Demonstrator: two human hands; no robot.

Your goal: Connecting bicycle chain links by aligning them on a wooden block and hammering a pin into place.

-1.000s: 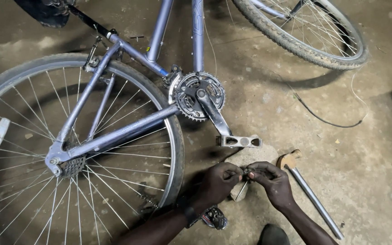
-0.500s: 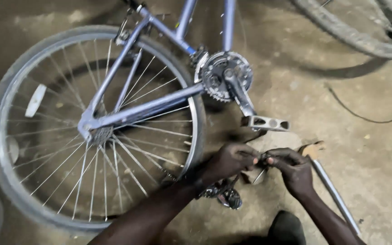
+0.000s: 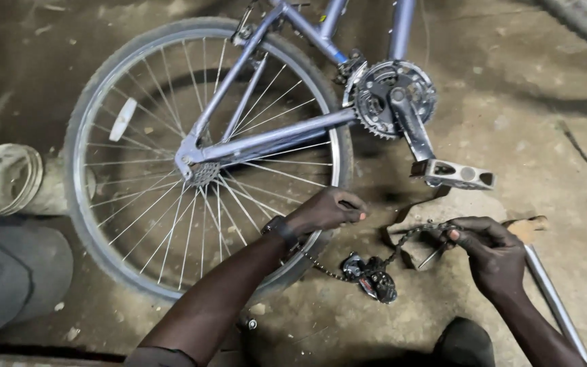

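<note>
— Holding the bicycle chain (image 3: 421, 234) up at one end, is it? Where does the rest of it go?

— Yes. The right hand (image 3: 487, 253) has its fingers (image 3: 458, 234) pinched around the chain near the floor, just below the pedal (image 3: 453, 173). From there the chain sags down to the rear derailleur (image 3: 373, 274), which lies loose on the concrete floor (image 3: 511, 102), and runs on under the left hand (image 3: 327, 211) toward the rear wheel (image 3: 198, 163).

— And the left hand?

— Closed into a loose fist over the tyre's edge. Whether it grips the chain or just rests on the rim, I cannot tell.

— How would that chain handle?

— Steel links, so heavy for its bulk, limp along its length and stiff sideways. It looks dark and probably greasy, so likely slippery; a pinch across the side plates holds better than one on the rollers. The derailleur hanging on it adds weight and would swing, so I would judge it best supported by its body, not dangled.

— Anything else close by?

— A metal tube (image 3: 555, 299) lies by the right wrist, and the crank with its chainrings (image 3: 395, 98) sits above the pedal.
</note>
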